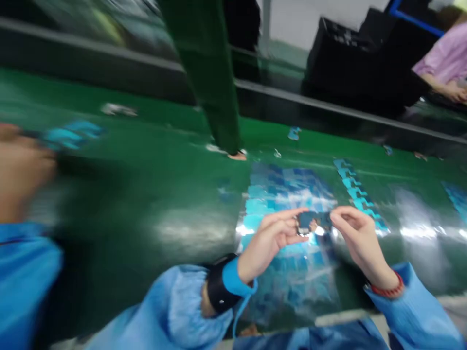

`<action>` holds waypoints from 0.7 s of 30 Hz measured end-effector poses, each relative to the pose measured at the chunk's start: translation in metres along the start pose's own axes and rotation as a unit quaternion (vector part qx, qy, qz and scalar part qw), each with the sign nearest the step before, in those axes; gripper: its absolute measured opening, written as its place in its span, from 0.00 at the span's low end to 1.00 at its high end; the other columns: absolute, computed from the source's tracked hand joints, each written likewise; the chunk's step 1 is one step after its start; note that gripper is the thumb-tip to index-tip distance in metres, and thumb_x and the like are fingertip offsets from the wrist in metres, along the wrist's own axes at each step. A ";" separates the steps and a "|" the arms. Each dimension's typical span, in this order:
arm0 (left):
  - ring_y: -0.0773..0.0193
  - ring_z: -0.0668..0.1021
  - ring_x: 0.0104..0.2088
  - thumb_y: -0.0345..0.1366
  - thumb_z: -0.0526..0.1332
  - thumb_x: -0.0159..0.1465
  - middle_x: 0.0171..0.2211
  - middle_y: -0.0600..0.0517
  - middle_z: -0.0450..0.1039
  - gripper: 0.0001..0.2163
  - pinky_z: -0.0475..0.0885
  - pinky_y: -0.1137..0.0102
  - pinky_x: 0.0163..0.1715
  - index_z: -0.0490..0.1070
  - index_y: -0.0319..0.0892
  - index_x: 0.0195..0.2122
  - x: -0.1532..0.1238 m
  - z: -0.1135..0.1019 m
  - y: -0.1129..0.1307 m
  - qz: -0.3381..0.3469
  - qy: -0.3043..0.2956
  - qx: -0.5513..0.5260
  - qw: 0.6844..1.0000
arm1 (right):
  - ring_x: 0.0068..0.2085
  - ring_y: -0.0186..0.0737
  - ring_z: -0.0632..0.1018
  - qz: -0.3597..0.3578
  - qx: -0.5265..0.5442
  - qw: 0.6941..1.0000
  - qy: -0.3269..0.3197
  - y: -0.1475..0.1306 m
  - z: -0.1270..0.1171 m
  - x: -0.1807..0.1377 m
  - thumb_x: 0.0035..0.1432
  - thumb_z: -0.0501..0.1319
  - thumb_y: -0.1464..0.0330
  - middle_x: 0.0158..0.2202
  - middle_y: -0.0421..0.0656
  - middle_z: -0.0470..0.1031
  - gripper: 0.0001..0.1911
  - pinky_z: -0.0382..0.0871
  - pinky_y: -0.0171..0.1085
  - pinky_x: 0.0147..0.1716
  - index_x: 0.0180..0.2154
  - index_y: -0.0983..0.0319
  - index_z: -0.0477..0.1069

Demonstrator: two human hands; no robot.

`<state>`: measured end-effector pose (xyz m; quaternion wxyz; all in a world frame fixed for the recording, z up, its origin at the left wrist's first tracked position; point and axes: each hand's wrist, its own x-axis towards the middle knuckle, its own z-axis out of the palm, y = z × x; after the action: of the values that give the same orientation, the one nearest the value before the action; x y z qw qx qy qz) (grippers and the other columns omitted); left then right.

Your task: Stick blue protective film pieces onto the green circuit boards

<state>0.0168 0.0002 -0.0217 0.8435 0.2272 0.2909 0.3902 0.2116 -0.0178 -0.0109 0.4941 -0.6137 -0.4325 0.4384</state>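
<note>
My left hand (272,240) and my right hand (359,238) are raised over the green belt and meet at a small dark flat piece (313,222). Each hand pinches one end of it with fingertips pressed together. Both arms wear light blue sleeves; the left wrist has a black strap (219,289), the right a red bead bracelet (388,290). Beneath the hands lies a shiny sheet of blue tiles (288,194). The picture is smeared by motion.
A green post (211,78) stands on the green belt (146,194). A blue strip (355,192) lies right of the sheet. Another person's hand and blue sleeve (22,233) blur at the left. A person in pink (447,63) sits far right by black boxes (350,53).
</note>
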 end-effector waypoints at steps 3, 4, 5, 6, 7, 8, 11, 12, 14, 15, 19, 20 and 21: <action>0.52 0.80 0.43 0.30 0.61 0.50 0.38 0.45 0.80 0.19 0.76 0.62 0.42 0.76 0.35 0.44 0.002 -0.001 0.006 -0.009 0.005 0.009 1.000 | 0.28 0.31 0.74 0.008 0.023 1.000 -0.017 -0.004 0.003 0.003 0.46 0.71 0.64 0.26 0.39 0.76 0.08 0.70 0.31 0.30 0.27 0.61 0.76; 0.51 0.80 0.43 0.30 0.61 0.50 0.38 0.45 0.80 0.20 0.76 0.61 0.42 0.76 0.35 0.45 0.003 -0.001 0.007 -0.015 0.004 0.018 1.000 | 0.28 0.30 0.74 0.010 0.026 0.999 -0.021 -0.005 0.003 0.004 0.47 0.70 0.65 0.26 0.38 0.76 0.07 0.69 0.30 0.30 0.28 0.61 0.76; 0.51 0.80 0.43 0.29 0.61 0.49 0.38 0.46 0.80 0.20 0.76 0.61 0.42 0.76 0.36 0.46 0.002 -0.001 0.008 -0.019 0.002 0.029 0.999 | 0.28 0.30 0.74 0.012 0.026 0.999 -0.026 -0.005 0.003 0.003 0.48 0.70 0.66 0.26 0.38 0.76 0.06 0.69 0.30 0.30 0.28 0.61 0.77; 0.51 0.80 0.43 0.29 0.61 0.49 0.37 0.47 0.80 0.21 0.76 0.61 0.42 0.75 0.37 0.46 0.002 0.000 0.009 -0.020 -0.002 0.042 0.999 | 0.28 0.29 0.74 0.012 0.024 0.999 -0.030 -0.006 0.002 0.003 0.48 0.70 0.67 0.26 0.38 0.76 0.05 0.69 0.30 0.30 0.28 0.60 0.77; 0.50 0.80 0.44 0.29 0.62 0.49 0.37 0.47 0.80 0.21 0.76 0.61 0.42 0.75 0.38 0.47 0.001 0.000 0.009 -0.019 -0.006 0.054 0.998 | 0.28 0.29 0.74 0.011 0.021 0.999 -0.034 -0.007 0.002 0.002 0.49 0.69 0.67 0.26 0.37 0.76 0.04 0.69 0.30 0.30 0.28 0.60 0.77; 0.50 0.79 0.44 0.29 0.62 0.50 0.37 0.48 0.80 0.21 0.76 0.61 0.43 0.75 0.39 0.47 0.000 0.001 0.009 -0.015 -0.007 0.067 0.998 | 0.28 0.30 0.74 0.009 0.017 0.999 -0.039 -0.008 0.001 0.001 0.50 0.69 0.67 0.26 0.37 0.76 0.04 0.69 0.30 0.30 0.28 0.60 0.77; 0.51 0.79 0.44 0.30 0.63 0.52 0.38 0.49 0.80 0.20 0.77 0.62 0.42 0.75 0.40 0.47 0.000 0.002 0.010 -0.003 -0.005 0.090 0.996 | 0.28 0.31 0.74 0.005 0.008 0.999 -0.051 -0.010 0.000 0.000 0.50 0.69 0.67 0.26 0.37 0.76 0.03 0.69 0.31 0.30 0.28 0.60 0.77; 0.51 0.80 0.44 0.30 0.63 0.52 0.38 0.49 0.80 0.19 0.77 0.62 0.42 0.75 0.40 0.47 0.000 0.001 0.009 -0.001 -0.005 0.094 0.996 | 0.28 0.31 0.74 0.004 0.007 0.999 -0.054 -0.010 0.000 0.000 0.50 0.69 0.67 0.26 0.37 0.76 0.03 0.69 0.31 0.29 0.28 0.60 0.77; 0.51 0.80 0.43 0.28 0.63 0.53 0.38 0.49 0.80 0.19 0.77 0.63 0.41 0.75 0.40 0.48 -0.001 0.001 0.010 -0.001 -0.006 0.102 0.995 | 0.28 0.31 0.74 0.003 0.005 0.998 -0.056 -0.010 -0.001 0.000 0.50 0.68 0.68 0.26 0.36 0.76 0.02 0.70 0.31 0.29 0.28 0.59 0.77; 0.50 0.80 0.43 0.28 0.63 0.53 0.38 0.49 0.80 0.20 0.78 0.63 0.41 0.75 0.40 0.48 -0.001 0.001 0.010 -0.002 -0.005 0.106 0.994 | 0.28 0.31 0.74 0.000 0.003 0.998 -0.057 -0.011 -0.001 0.000 0.51 0.68 0.68 0.26 0.36 0.76 0.02 0.70 0.31 0.30 0.28 0.59 0.77; 0.49 0.79 0.46 0.26 0.62 0.54 0.41 0.48 0.80 0.20 0.78 0.63 0.42 0.73 0.39 0.50 -0.004 0.002 0.012 -0.006 0.000 0.119 0.993 | 0.31 0.33 0.76 -0.018 -0.016 0.998 -0.054 -0.010 -0.002 -0.001 0.51 0.68 0.69 0.28 0.37 0.77 0.01 0.71 0.32 0.32 0.29 0.58 0.77; 0.50 0.79 0.46 0.26 0.62 0.55 0.42 0.47 0.79 0.20 0.78 0.64 0.42 0.73 0.38 0.50 -0.005 0.003 0.013 -0.009 0.001 0.118 0.993 | 0.31 0.33 0.76 -0.023 -0.019 0.998 -0.056 -0.010 -0.002 -0.002 0.51 0.68 0.70 0.28 0.37 0.77 0.01 0.72 0.32 0.32 0.29 0.58 0.77; 0.51 0.79 0.46 0.25 0.61 0.56 0.42 0.47 0.79 0.20 0.78 0.65 0.43 0.73 0.38 0.50 -0.005 0.004 0.013 -0.010 0.000 0.116 0.993 | 0.31 0.33 0.76 -0.028 -0.019 0.998 -0.057 -0.010 -0.002 -0.002 0.51 0.68 0.70 0.29 0.38 0.78 0.02 0.72 0.32 0.33 0.29 0.58 0.77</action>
<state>0.0094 0.0034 -0.0091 0.8154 0.3202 0.3370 0.3451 0.2117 -0.0185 -0.0006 0.4686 -0.5847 -0.4851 0.4508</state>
